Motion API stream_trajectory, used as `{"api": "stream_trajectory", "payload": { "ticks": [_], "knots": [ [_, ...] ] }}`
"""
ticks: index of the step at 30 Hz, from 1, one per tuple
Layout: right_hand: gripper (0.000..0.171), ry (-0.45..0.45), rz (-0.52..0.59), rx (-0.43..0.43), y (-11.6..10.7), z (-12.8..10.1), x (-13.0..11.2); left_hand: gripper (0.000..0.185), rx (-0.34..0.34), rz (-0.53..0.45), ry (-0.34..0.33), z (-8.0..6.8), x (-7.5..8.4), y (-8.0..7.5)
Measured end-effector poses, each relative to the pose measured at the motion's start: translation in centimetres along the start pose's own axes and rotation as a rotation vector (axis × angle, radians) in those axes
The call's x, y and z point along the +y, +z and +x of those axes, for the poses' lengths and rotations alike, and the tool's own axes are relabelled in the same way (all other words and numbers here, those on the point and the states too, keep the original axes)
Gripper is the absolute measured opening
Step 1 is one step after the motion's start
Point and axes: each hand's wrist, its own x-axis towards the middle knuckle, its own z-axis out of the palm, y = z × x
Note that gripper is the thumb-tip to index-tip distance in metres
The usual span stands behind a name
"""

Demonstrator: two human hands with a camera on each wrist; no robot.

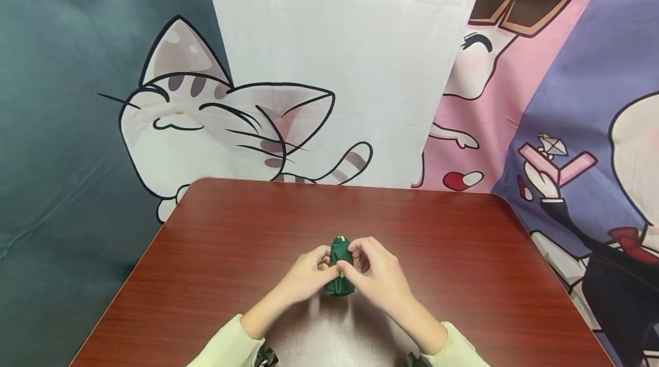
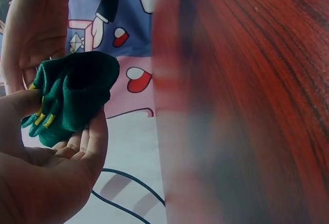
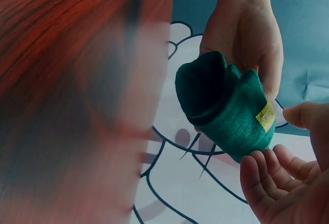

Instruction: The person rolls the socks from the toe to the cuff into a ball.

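A rolled piece of dark green knit cloth (image 1: 341, 281), sock-like with small yellow marks, is held upright above the table between both hands. A dark hollow shows in the lower end of the green roll (image 2: 82, 100) in the left wrist view. My left hand (image 1: 306, 275) grips its left side, thumb on the near face and fingers curled behind. On the other side, the fingertips of my right hand (image 1: 378, 272) touch the cloth, with the thumb bent toward its front. The right wrist view shows a yellow patch on the green roll (image 3: 231, 116) near the right thumb.
A reddish-brown wood-grain table (image 1: 247, 218) with rounded far corners lies beneath the hands. Behind it hangs a cartoon-printed cloth backdrop (image 1: 350, 41). Pale yellow-green sleeves (image 1: 229, 344) cover the forearms, and dark straps (image 1: 265, 355) show near the wrists.
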Motion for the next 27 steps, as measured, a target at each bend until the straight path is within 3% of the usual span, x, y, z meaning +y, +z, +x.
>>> {"api": "stream_trajectory", "payload": {
  "ticks": [14, 23, 27],
  "knots": [
    [0.031, 0.042, -0.064, -0.007, 0.70, 0.01, 0.00, 0.030, 0.005, 0.044, 0.015, -0.24, 0.46, 0.27],
    [0.020, -0.036, -0.137, 0.030, 0.86, -0.09, 0.40, 0.033, 0.004, 0.103, 0.058, -0.40, -0.20, 0.33],
    [0.018, -0.104, -0.158, 0.073, 0.96, -0.23, 0.67, 0.035, 0.023, 0.225, 0.063, -0.54, -0.16, 0.34]
  ]
}}
